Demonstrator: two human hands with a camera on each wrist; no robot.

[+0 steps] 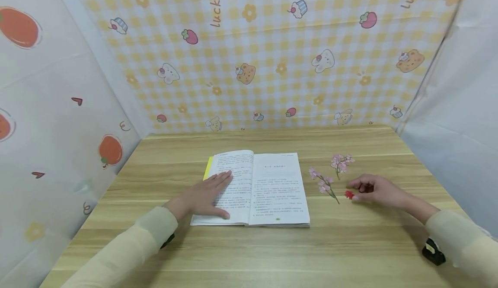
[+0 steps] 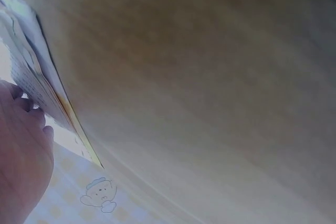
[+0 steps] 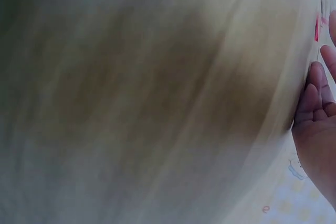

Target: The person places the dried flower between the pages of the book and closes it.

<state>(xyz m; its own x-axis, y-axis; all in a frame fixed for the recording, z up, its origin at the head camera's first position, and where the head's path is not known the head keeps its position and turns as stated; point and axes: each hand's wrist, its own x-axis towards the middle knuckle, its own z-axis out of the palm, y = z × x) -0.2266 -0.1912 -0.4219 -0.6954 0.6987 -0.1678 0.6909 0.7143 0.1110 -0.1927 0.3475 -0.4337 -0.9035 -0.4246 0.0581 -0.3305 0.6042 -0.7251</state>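
Note:
An open book lies on the table, its printed pages facing up. My left hand rests flat on the left page, fingers spread and thumb out towards the lower edge; the left wrist view catches that hand beside the page edges. At the right, a small red flower lies by the thumb tip of my right hand. Thumb and forefinger stand apart around it, the other fingers bent. The right wrist view shows only a sliver of the red flower near the fingers of the hand.
Two pink flower sprigs, one nearer the book and one farther back, lie between book and right hand. The wooden table meets a checked cloth backdrop behind. White cloth hangs at both sides.

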